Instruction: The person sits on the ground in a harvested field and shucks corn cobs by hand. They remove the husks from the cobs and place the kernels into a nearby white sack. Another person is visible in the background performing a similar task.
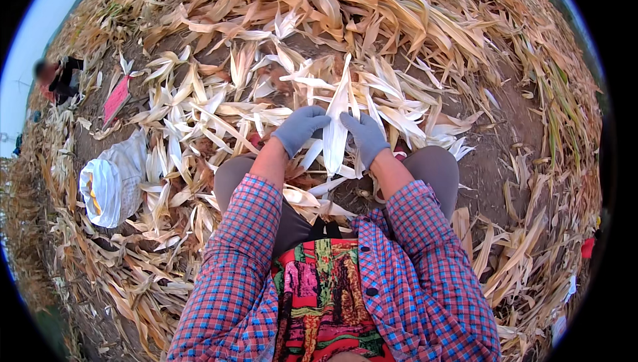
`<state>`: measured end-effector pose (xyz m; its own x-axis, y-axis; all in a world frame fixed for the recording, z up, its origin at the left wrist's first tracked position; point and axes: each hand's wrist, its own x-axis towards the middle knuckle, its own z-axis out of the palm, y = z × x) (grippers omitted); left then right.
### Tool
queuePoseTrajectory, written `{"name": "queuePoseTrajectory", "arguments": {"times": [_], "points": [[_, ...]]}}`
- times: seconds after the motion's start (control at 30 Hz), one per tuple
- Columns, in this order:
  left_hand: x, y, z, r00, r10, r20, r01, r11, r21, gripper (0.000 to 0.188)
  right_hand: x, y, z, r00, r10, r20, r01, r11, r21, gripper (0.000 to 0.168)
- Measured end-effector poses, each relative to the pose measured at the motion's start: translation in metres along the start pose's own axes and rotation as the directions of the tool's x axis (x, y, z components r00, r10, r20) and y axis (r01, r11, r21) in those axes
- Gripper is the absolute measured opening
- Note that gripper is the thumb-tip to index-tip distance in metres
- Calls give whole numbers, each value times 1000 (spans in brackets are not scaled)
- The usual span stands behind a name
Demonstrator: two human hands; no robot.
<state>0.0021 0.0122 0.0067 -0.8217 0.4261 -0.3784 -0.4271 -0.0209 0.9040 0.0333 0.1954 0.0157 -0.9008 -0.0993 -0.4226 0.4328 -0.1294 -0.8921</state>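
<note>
A long, pale dry corn husk stands up between my gloved hands, its tip pointing away from me. My left hand, in a grey glove, grips it from the left, thumb on its edge. From the right, my right hand pinches the husk edge with thumb and fingers. Whether a cob sits inside is hidden. Beneath and beyond both hands lies a loose heap of stripped white husks, with brown corn silk among them.
A white woven sack lies at left, its mouth towards me, with yellow corn inside. Beyond it is a flat pink-red object. Another person is at far left. Dry corn stalks and leaves ring the bare soil.
</note>
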Motion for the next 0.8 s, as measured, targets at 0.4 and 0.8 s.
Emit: {"name": "queuePoseTrajectory", "arguments": {"times": [0.4,0.8], "points": [[-3,7,-4,996,83,-35,-81,996,35,19,-3,-1,1,999,-35,41,42,982,-185,32],[-7,7,2,998,-47,-48,38,985,-167,16,-3,0,3,998,3,60,6,990,-141,38]]}}
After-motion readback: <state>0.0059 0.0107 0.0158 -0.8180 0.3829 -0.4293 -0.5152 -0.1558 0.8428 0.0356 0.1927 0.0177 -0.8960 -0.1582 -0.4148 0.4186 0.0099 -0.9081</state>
